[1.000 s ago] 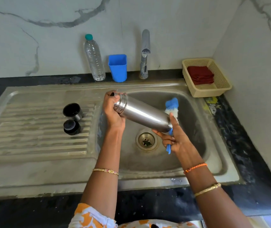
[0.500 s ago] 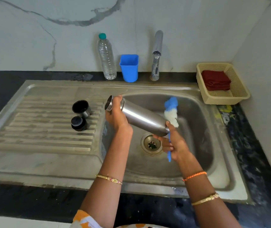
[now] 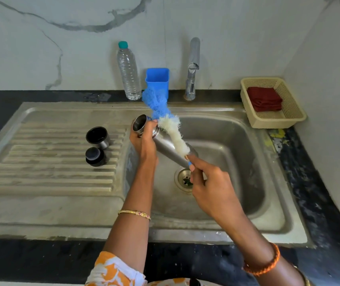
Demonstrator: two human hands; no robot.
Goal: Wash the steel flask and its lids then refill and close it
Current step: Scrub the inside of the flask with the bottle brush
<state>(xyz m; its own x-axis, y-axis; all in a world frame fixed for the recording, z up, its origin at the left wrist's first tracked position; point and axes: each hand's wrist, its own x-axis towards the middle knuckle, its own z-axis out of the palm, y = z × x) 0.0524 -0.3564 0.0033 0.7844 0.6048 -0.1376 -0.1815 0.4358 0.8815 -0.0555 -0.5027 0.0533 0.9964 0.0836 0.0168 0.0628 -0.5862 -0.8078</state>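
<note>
Head view, the only one: one steel flask point(image 3: 166, 145) held tilted over the sink basin point(image 3: 247, 162), open mouth pointing up toward the drainboard side. Left hand point(image 3: 143, 141) has its fingers wrapped round the flask's neck. Right hand point(image 3: 212, 188) is curled round the handle of one bottle brush point(image 3: 166, 122), whose white and blue bristles lie along the outside of the flask, blue tip past the mouth. Two lids on the drainboard point(image 3: 41, 162) near its basin-side edge: the cup lid point(image 3: 98, 137) open side up, the black stopper point(image 3: 95, 156) just in front of it. Along the back edge: one plastic water bottle point(image 3: 129, 73), one blue cup point(image 3: 157, 79), one tap point(image 3: 193, 69). Back right corner of the counter has one basket point(image 3: 297, 114) with a red cloth point(image 3: 264, 99) inside.
</note>
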